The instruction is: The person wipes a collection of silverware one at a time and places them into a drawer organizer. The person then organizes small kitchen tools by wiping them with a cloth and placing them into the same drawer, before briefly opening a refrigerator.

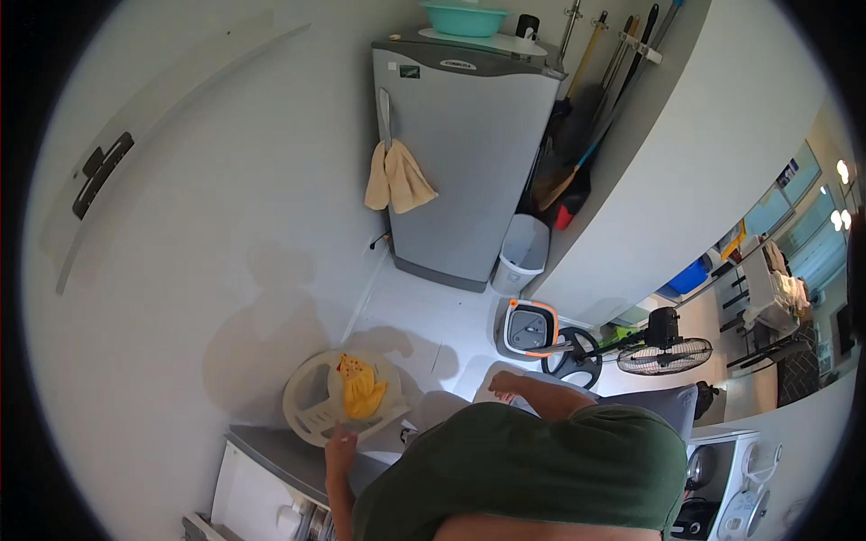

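My left hand (340,443) is at the near edge of a cream plastic chair (306,379), a finger pointing toward the chair; nothing shows in the hand. A yellow cloth with a patterned part (362,389) lies on the chair seat. My right hand (502,385) hangs with curled fingers over a pale, partly hidden surface, beside a grey padded edge; whether it holds anything cannot be told. My green shirt hides much of what is below.
A grey refrigerator (467,155) with a beige towel (399,177) on its handle stands ahead. Right of it are a white bin (522,253), a mop bucket (531,329) and a black standing fan (665,355). A grey-topped cabinet (277,463) stands at the lower left.
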The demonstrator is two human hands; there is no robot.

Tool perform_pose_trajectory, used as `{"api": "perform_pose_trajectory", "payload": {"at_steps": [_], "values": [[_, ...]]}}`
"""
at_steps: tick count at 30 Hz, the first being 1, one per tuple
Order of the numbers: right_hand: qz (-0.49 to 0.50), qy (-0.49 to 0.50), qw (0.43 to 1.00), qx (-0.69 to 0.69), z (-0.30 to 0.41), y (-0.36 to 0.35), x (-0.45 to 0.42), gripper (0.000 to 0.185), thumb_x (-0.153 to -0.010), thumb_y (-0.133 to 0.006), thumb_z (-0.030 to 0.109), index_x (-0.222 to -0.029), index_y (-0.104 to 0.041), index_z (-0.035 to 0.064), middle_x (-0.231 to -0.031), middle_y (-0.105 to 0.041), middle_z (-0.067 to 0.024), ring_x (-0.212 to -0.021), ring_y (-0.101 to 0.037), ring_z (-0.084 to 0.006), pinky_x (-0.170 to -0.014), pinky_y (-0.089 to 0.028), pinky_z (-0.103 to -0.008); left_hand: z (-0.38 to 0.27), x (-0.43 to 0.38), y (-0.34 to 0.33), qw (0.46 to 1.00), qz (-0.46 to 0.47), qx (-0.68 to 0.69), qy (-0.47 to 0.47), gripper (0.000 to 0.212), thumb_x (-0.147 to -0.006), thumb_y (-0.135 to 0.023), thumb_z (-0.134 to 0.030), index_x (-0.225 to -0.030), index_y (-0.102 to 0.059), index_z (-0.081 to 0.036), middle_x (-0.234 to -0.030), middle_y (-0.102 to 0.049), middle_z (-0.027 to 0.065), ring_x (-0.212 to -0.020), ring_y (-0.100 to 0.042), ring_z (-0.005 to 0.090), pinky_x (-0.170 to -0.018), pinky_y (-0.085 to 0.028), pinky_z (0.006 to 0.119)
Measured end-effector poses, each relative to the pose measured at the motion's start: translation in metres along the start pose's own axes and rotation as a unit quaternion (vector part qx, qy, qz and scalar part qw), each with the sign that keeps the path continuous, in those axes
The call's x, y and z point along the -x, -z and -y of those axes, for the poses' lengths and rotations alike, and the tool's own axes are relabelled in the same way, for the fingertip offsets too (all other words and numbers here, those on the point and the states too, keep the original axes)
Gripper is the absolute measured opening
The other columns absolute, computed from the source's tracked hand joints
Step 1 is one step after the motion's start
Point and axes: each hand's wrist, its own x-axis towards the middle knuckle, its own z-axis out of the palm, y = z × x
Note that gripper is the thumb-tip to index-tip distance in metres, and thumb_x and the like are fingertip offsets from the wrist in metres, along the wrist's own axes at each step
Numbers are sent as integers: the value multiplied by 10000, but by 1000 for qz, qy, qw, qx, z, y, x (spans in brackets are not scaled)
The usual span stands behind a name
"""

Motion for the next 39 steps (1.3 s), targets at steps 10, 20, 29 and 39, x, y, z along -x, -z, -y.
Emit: {"api": "perform_pose_trajectory", "payload": {"at_steps": [10,20,29,39], "values": [[-212,286,903,-239,243,216,-88,140,-813,-551,193,-817,-597,61,-683,-570,-28,-579,-534,-119,-475,-444,-263,120,-72,-104,975,137,61,163,677,-800,-631,-283,-1299,-351,78,-835,-666,157,-860,-636,237,-776,-479,347],[-417,442,777,-165,556,464,-155,325,-777,-651,275,-963,-610,12,-936,-601,-98,-871,-549,-187,-768,-435,-343,55,-113,-104,784,-116,477,380,704,-846,-546,-145,-1403,-136,-12,-994,-574,103,-799,-588,240,-632,-508,396],[-204,413,818,-345,622,440,-191,218,-733,-672,180,-867,-584,32,-782,-526,-34,-722,-477,-163,-644,-380,-341,76,-6,-170,888,-165,220,369,411,-791,-582,-294,-1096,-562,-19,-1009,-611,163,-938,-571,328,-805,-476,404],[-354,471,742,-321,610,374,-161,166,-755,-628,129,-866,-582,15,-725,-544,-19,-661,-481,-109,-604,-407,-279,124,-2,-148,980,15,-92,176,424,-854,-505,-301,-1162,-552,-13,-1175,-528,253,-1056,-522,422,-1020,-336,405]]}}
